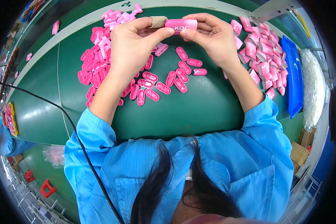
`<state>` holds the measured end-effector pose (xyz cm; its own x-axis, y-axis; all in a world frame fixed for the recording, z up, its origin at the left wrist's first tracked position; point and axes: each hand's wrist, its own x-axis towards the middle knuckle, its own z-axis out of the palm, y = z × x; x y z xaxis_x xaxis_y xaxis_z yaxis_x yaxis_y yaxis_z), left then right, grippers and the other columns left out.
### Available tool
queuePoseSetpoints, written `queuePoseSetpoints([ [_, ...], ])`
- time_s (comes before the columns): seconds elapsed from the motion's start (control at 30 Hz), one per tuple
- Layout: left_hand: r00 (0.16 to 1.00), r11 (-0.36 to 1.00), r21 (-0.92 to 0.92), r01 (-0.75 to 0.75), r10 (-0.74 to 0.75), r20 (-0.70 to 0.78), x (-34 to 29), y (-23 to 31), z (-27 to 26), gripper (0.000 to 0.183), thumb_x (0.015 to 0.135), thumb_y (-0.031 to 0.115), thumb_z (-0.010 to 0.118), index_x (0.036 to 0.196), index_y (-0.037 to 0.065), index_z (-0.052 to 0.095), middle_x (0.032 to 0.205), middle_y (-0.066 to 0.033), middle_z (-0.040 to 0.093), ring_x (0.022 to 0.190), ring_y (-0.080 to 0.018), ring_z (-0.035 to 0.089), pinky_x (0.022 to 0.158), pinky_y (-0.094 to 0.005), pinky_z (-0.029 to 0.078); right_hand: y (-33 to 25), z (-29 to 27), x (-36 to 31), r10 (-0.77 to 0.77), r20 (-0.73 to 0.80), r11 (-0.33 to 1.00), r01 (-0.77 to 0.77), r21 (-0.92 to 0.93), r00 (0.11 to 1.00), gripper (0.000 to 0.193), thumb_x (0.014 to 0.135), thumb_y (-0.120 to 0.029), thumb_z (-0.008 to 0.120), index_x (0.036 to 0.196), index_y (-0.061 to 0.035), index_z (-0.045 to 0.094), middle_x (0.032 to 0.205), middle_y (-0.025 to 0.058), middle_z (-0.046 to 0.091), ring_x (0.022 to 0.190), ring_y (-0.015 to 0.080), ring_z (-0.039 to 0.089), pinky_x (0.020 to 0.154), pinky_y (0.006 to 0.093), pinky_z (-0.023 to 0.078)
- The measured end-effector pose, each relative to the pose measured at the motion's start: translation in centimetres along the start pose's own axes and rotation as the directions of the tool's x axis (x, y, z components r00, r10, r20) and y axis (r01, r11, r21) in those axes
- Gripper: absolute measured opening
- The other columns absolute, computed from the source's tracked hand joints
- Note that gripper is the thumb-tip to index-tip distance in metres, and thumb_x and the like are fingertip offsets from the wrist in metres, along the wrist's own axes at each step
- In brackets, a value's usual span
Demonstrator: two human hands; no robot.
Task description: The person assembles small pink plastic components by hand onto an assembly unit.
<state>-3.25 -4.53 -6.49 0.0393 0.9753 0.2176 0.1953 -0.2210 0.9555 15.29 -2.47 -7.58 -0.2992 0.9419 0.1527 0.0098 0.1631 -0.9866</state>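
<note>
Green bench mat (pixel 198 108), nearest you. Mid: loose pink end caps (pixel 164 80). Far: pink plastic case (pixel 180 25), pinched at each end by your left hand (pixel 132 43) & right hand (pixel 212 39). Prob. light, stiff, glossy-slick; grip the ends, not the faces. Finished cases (pixel 263 59) piled right.
</note>
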Motion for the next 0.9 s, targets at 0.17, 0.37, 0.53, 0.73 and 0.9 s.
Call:
queuePoseSetpoints([
  [0.17, 0.986, 0.985, 0.115, -0.132, 0.143, -0.085, -0.7, -0.3, 0.0, 0.031, 0.071, 0.01, 0.073, 0.097, -0.003, 0.064, 0.084, -0.0117, 0.067, 0.073, -0.0139, 0.065, 0.068, -0.0236, 0.053, -1.0, 0.8, -0.1, -0.063, -0.034, 0.995, 0.06, -0.081, 0.997, 0.031, 0.078, -0.003, 0.065, 0.106, 0.0037, 0.056, 0.094, 0.0114, 0.063, 0.081, 0.0143, 0.062, 0.074, 0.0242, 0.052],
  [0.37, 0.983, 0.998, -0.013, -0.067, 0.068, 0.172, -0.4, -0.1, -1.0, 0.039, 0.083, 0.013, 0.059, 0.117, -0.003, 0.051, 0.096, -0.0111, 0.063, 0.085, -0.0143, 0.063, 0.073, -0.0259, 0.052, -1.6, 1.1, 0.1, 0.071, 0.091, 0.995, -0.077, 0.057, 0.993, 0.03, 0.079, -0.003, 0.065, 0.107, 0.0033, 0.056, 0.096, 0.0108, 0.063, 0.083, 0.014, 0.062, 0.075, 0.0252, 0.051],
  [0.53, 0.951, 0.813, -0.525, 0.252, -0.107, 0.291, -0.1, 0.7, -1.7, 0.041, 0.085, 0.011, 0.054, 0.121, -0.006, 0.046, 0.105, -0.0092, 0.058, 0.097, -0.0126, 0.057, 0.079, -0.0254, 0.048, -1.8, 3.7, 1.1, -0.069, 0.104, 0.997, 0.073, -0.033, 0.992, 0.028, 0.081, -0.008, 0.064, 0.105, 0.0027, 0.057, 0.096, 0.0085, 0.062, 0.087, 0.0135, 0.061, 0.075, 0.0246, 0.051],
  [0.73, 0.966, 0.795, -0.552, 0.251, -0.173, 0.191, 0.8, -1.1, -3.1, 0.036, 0.082, 0.014, 0.063, 0.113, -0.002, 0.053, 0.097, -0.0098, 0.06, 0.083, -0.0123, 0.06, 0.078, -0.0262, 0.049, -3.3, 5.6, 1.3, -0.27, -0.078, 0.828, 0.19, -0.528, 0.96, 0.028, 0.075, -0.019, 0.07, 0.095, -0.0027, 0.06, 0.074, 0.0023, 0.056, 0.054, 0.0062, 0.043, 0.049, 0.0234, 0.037],
  [0.9, 0.964, 0.692, -0.677, 0.249, -0.246, 0.102, 1.9, 0.0, -4.0, 0.031, 0.082, 0.003, 0.06, 0.11, -0.001, 0.051, 0.09, -0.0078, 0.061, 0.08, -0.0165, 0.061, 0.074, -0.0252, 0.052, 0.6, 4.2, 1.5, -0.286, 0.299, 0.642, 0.413, -0.646, 0.911, 0.026, 0.077, -0.028, 0.064, 0.086, -0.0033, 0.063, 0.069, 0.0108, 0.06, 0.062, 0.0263, 0.059, 0.061, 0.0354, 0.048],
])
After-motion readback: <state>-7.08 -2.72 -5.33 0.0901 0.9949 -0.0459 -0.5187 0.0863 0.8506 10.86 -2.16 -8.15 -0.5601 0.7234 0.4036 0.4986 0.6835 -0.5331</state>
